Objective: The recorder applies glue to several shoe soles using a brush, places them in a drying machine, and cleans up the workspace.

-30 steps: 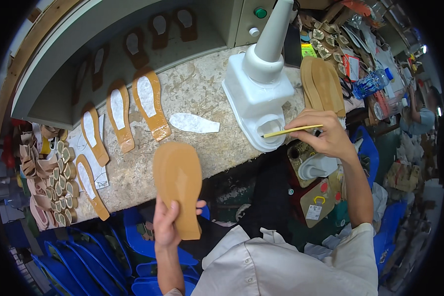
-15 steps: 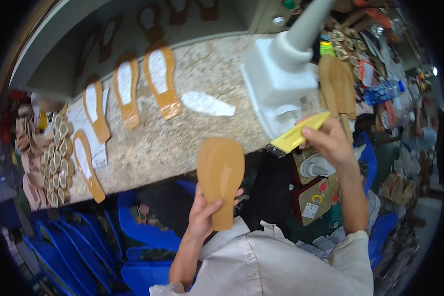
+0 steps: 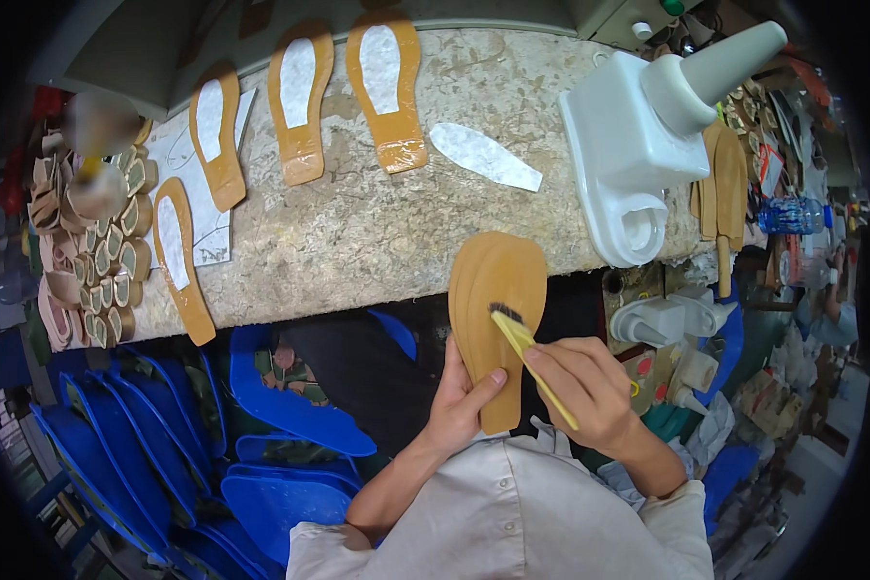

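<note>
In my left hand (image 3: 462, 401) is a small stack of tan shoe insoles (image 3: 493, 266), gripped at the narrow heel end with the thumb on top. My right hand (image 3: 590, 394) holds a flat yellow brush (image 3: 541, 375), its dark bristles against the face of the top insole. Beyond them, on the worn bench (image 3: 338, 251), lie several tan insoles (image 3: 306, 162) with white inlay pieces on them; some have a shiny wet-looking heel. A loose white inlay piece (image 3: 483, 157) rests to their right. At the bench's right stands a white pot with a cone-shaped spout (image 3: 628, 126).
More tan insoles (image 3: 723, 184) are piled right of the pot, near a blue-capped bottle (image 3: 793, 216). Small beige shoe parts (image 3: 106, 261) crowd the bench's left end. Blue bins or seats (image 3: 135, 445) fill the lower left. Another white pot (image 3: 648, 321) sits below the bench at right.
My right hand has brought the brush from beside the white pot leftward and down onto the insole stack. The view has shifted, so the bench things sit higher in it.
</note>
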The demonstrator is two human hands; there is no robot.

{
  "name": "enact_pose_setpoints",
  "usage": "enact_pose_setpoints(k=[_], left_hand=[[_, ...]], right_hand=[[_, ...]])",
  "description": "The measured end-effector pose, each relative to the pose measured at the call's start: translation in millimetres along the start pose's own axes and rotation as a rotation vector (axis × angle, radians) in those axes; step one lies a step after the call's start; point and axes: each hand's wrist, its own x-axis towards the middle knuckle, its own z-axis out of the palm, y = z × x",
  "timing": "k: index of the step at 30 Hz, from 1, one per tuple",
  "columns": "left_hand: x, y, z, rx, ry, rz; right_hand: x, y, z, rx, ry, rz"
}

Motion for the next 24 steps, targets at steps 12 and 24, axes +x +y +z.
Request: enact_pose_setpoints(k=[12, 24], left_hand=[[-4, -13, -8, -0.018, -0.023, -0.008], [1, -5, -6, -0.138, -0.072, 0.000]], right_hand=[[37, 0, 16, 0.014, 0.016, -0.040], [15, 12, -10, 0.127, -0.100, -0.166]])
